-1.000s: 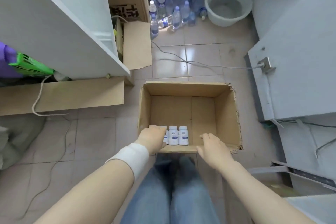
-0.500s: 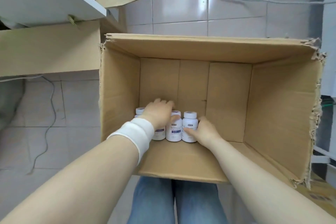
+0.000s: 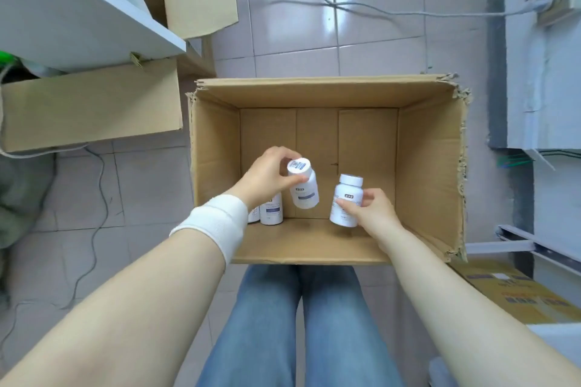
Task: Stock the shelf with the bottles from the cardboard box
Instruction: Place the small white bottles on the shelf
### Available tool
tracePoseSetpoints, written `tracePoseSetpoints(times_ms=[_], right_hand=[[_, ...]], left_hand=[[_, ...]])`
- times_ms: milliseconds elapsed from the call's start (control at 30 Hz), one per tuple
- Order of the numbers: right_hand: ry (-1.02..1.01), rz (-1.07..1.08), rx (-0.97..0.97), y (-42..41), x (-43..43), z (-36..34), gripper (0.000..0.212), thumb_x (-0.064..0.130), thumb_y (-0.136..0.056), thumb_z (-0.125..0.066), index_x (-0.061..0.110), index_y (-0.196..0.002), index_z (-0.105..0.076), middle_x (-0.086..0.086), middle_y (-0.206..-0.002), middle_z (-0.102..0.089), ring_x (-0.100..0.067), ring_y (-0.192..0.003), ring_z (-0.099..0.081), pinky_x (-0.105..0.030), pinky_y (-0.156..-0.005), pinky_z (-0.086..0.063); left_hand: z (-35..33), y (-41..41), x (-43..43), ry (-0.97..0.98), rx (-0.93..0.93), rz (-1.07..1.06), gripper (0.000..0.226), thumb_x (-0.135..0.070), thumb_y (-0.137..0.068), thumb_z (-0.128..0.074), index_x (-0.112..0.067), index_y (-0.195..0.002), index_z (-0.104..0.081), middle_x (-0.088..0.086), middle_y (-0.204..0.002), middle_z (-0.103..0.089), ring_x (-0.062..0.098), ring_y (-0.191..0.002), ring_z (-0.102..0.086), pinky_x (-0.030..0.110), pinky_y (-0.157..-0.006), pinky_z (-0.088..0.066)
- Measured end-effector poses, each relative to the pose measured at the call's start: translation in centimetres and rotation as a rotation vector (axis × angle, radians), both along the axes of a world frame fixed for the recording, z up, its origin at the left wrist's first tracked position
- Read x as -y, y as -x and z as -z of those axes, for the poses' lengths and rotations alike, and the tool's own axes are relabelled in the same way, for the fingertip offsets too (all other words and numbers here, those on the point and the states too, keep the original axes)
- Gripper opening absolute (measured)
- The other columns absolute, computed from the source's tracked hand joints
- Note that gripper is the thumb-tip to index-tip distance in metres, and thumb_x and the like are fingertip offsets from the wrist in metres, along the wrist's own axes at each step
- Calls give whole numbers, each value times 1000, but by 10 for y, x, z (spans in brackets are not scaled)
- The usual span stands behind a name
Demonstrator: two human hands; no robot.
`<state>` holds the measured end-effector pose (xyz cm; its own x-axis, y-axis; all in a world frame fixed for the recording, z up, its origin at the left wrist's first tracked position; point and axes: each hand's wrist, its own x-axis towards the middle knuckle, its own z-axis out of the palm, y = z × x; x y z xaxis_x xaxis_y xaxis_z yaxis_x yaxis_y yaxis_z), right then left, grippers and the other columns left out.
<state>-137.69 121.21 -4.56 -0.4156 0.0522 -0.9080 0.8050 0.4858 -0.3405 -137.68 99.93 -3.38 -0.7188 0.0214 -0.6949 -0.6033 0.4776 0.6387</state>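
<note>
Pale tiled floor (image 3: 283,25), white shelf (image 3: 78,19) up at the left, and the open box (image 3: 424,166) sits dead centre. Left hand (image 3: 267,177) pinches one bottle (image 3: 303,190) by its cap, tilted, clear of the box bottom. Right hand (image 3: 374,214) curls round a second bottle (image 3: 344,204), just beside the first. Two more bottles (image 3: 272,212) stand in the near-left corner, half hidden by the left wrist. Labels carry a dark tag and a blue band; the writing is too small to read.
</note>
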Motion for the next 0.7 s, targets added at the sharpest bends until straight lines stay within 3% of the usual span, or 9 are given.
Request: tracePoseSetpoints(times_ms=[133,267,333,433,567,700], right_hand=[[114,245,-86,-7,-3,-68,41,29,-75,-75,21,-103,-47,-1,-109,-59,-15,-100,-60,-33,-83,-52],[190,430,-175,-16,-1,-139,51,31,-74,-75,19,-115,-47,-1,-114,-59,-18,-103,-61,-40,-88,-53],[226,500,-247,-23,1,-172,51,32,-74,-74,19,-116,-48,-2,-112,-60,-17,-100,-61,-36,-82,-53],[241,615,-383,-45,6,-219,46,30,-75,-72,18,-114,-49,-4,-110,-60,-13,-93,-61,-30,-78,-49],[221,838,-492,-100,18,-266,54,25,-80,-68,13,-126,-41,-6,-113,-57,-20,-99,-58,-43,-96,-46],[206,1017,-586,-162,26,-309,54,24,-83,-65,11,-130,-41,-13,-123,-57,-26,-108,-57,-49,-104,-40]], left_hand=[[-69,7,6,-79,-153,-328,21,-33,-80,-69,-37,-97,-58,-10,-113,-60,6,-107,-55,27,-92,-46],[-142,15,7,-145,-301,-369,15,-33,-84,-65,-40,-94,-57,-17,-104,-61,0,-100,-56,18,-80,-45],[-173,14,4,-221,-318,-376,13,-34,-86,-62,-37,-98,-58,-17,-100,-62,2,-95,-57,17,-74,-44],[-215,7,-5,-358,-301,-305,27,-39,-87,-58,-25,-111,-59,-10,-100,-63,7,-94,-58,21,-73,-43],[-265,-8,-22,-494,-316,-68,24,-41,-89,-56,-26,-107,-61,-6,-103,-66,11,-97,-61,22,-75,-45],[-310,-28,-50,-642,-272,112,33,-40,-92,-48,-14,-113,-54,1,-110,-68,23,-104,-62,40,-91,-48]])
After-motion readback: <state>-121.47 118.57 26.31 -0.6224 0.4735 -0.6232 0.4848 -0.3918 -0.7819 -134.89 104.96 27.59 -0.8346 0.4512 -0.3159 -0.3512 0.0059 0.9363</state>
